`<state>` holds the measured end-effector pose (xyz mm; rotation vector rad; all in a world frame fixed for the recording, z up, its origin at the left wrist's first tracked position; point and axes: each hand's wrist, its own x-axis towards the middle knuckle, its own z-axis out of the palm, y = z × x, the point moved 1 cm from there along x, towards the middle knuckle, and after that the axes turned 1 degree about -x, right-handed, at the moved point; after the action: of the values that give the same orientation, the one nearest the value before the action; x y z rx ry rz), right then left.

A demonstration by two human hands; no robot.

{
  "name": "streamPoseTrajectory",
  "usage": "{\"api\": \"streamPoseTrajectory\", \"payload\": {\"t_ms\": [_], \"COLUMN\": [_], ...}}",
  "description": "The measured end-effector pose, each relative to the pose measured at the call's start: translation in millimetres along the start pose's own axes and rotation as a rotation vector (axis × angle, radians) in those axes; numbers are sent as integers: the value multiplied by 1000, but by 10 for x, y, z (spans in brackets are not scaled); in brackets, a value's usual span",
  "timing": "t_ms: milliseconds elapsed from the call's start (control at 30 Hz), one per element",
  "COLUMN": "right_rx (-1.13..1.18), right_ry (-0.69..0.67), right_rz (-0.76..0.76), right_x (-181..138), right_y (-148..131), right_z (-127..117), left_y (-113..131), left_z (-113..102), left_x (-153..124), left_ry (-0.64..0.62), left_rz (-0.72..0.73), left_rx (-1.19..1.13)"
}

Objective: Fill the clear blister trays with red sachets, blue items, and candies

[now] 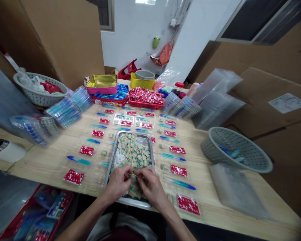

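A metal tray point(153, 150) holds a heap of small green-and-tan striped squares point(134, 149), with small white bits along its left side. Over the near end of the tray, my left hand point(119, 182) is closed in a pinch at the squares. Close beside it, my right hand point(150, 185) pinches too, its fingertips almost meeting the left ones. Small striped squares show at both sets of fingertips, partly covered by the fingers. Clear plastic trays in rows flank the metal tray, with blue pens point(79, 160) and red dotted packets point(74, 176) in them.
Behind stand a red basket of red packets point(146, 97) and a pink tin point(102, 84). Stacked clear trays point(64, 112) lie left; a grey basket point(237, 150) and plastic sleeves point(238, 190) lie right. A white cup point(8, 150) stands at the left edge. Below is a red crate point(56, 221).
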<state>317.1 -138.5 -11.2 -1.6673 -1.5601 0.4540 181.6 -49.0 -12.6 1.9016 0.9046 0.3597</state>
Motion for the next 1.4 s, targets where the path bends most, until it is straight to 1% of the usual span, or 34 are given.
{"api": "streamPoseTrajectory", "payload": {"t_ms": [167, 267, 333, 433, 500, 567, 633, 833, 967, 1033, 1200, 1400], "right_rx": [14, 22, 25, 28, 25, 21, 6, -70, -89, -99, -108, -88], "right_ry": [1, 13, -3, -45, -55, -58, -52, 18, 19, 6, -12, -7], "right_rz": [-7, -11, -27, -42, -29, -8, -11, -104, -161, -168, -138, -133], "right_x": [82, 133, 154, 144, 110, 67, 27, -8, 8, 12, 4, 7], "right_y": [15, -7, -30, -58, -68, -69, -61, -11, -29, -39, -24, -17], "right_z": [37, 20, 7, -2, -2, 6, 28, 135, 133, 117, 122, 118], "left_y": [-28, -14, -11, -27, -38, -37, -25, 31, 0, -41, -118, -99], "left_z": [-8, -10, -2, 20, 33, 36, 30, -27, -49, -37, 31, 60], "left_x": [-6, -8, -12, -20, -24, -25, -25, -46, -49, -38, -8, 11], "left_ry": [-31, -25, -9, 11, 10, 3, -3, -8, -42, -44, -21, -8], "left_rz": [31, 90, 112, 59, 19, 9, 6, -11, -14, -8, -5, -37], "left_rx": [-25, -19, -24, -56, -76, -76, -67, -15, -206, -262, -277, -322]}}
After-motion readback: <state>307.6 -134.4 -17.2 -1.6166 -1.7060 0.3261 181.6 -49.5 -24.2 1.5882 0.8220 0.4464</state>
